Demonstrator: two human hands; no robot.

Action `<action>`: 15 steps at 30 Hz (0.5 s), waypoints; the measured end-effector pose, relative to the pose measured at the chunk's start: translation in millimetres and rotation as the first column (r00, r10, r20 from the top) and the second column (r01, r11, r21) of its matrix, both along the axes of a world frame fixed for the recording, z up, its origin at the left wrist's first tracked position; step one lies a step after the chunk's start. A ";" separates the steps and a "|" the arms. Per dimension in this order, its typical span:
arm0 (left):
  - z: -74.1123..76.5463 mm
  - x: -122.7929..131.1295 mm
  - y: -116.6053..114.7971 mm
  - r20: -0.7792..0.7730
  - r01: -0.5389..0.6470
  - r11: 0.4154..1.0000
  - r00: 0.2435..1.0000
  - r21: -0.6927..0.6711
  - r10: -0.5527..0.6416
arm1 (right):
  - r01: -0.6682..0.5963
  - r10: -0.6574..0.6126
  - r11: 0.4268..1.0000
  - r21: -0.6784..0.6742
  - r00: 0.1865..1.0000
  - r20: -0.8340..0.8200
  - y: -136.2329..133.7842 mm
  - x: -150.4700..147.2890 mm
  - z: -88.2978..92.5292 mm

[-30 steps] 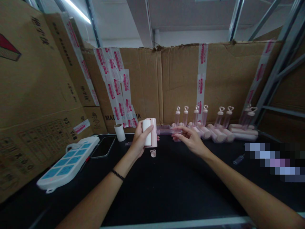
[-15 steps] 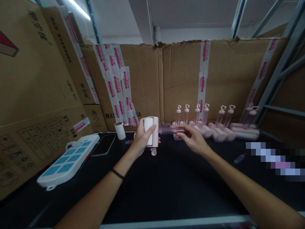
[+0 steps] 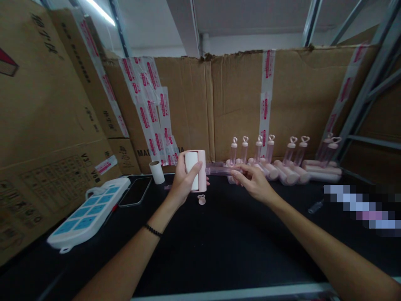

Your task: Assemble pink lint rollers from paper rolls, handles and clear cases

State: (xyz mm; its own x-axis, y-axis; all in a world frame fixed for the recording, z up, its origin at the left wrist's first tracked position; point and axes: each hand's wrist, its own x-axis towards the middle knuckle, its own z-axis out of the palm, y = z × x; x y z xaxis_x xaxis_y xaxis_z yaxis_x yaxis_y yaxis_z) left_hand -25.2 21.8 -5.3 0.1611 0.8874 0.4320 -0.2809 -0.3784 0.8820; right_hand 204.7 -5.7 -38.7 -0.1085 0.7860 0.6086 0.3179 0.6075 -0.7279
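Observation:
My left hand (image 3: 183, 177) is wrapped round a lint roller head (image 3: 202, 171), a pink case with a white roll facing me. My right hand (image 3: 252, 179) pinches the far end of a clear pinkish handle tube (image 3: 219, 169). The tube lies level, its left end meeting the side of the pink case; whether it is locked in, I cannot tell. On the black table just below sits a small pink heart-loop cap (image 3: 202, 200). Left of my left hand, another clear piece (image 3: 167, 187) is partly visible.
Several finished-looking pink lint rollers (image 3: 286, 172) with upright heart-topped handles line the back right. A white cardboard tube (image 3: 157, 172), a phone (image 3: 135, 191) and a power strip (image 3: 90, 213) stand at left. A clear tube (image 3: 315, 207) lies right. Cardboard walls (image 3: 238, 96) close the back.
Both hands hold nearly the same pose, the roller head and tube still end to end. The view has shifted very slightly.

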 end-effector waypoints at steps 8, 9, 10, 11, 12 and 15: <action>1.5 0.8 -6.0 0.020 0.019 1.000 1.000 -0.004 -0.019 | -0.060 0.059 0.997 -0.039 0.998 -0.008 0.6 1.3 2.0; 2.3 1.5 -7.7 0.031 0.022 1.000 0.999 -0.016 -0.022 | -0.065 0.064 0.997 -0.041 0.998 -0.012 -0.1 0.7 2.6; 3.0 2.1 -9.3 0.036 0.025 0.999 0.999 -0.021 -0.024 | -0.069 0.069 0.997 -0.042 0.997 -0.019 -0.9 0.1 3.1; 3.6 2.7 -10.6 0.031 0.028 0.999 0.999 -0.019 -0.027 | -0.075 0.073 0.996 -0.046 0.997 -0.025 -1.6 -0.6 3.6; 3.9 3.1 -11.4 0.017 0.028 1.000 0.999 -0.008 -0.028 | -0.080 0.078 0.996 -0.048 0.996 -0.031 -2.1 -1.3 3.9; 2.7 3.0 -10.9 -0.037 0.011 0.999 0.999 0.041 -0.009 | -0.083 0.081 0.995 -0.046 0.996 -0.041 -2.3 -2.6 3.3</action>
State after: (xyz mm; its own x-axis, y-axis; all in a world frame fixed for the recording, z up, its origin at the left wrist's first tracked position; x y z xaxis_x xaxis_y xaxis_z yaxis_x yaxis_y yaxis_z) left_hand -22.2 10.9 -2.6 0.1860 0.8671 0.4622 -0.2528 -0.4123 0.8753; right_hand 202.1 -8.0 -35.4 -0.1508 0.8037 0.5757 0.2389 0.5947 -0.7676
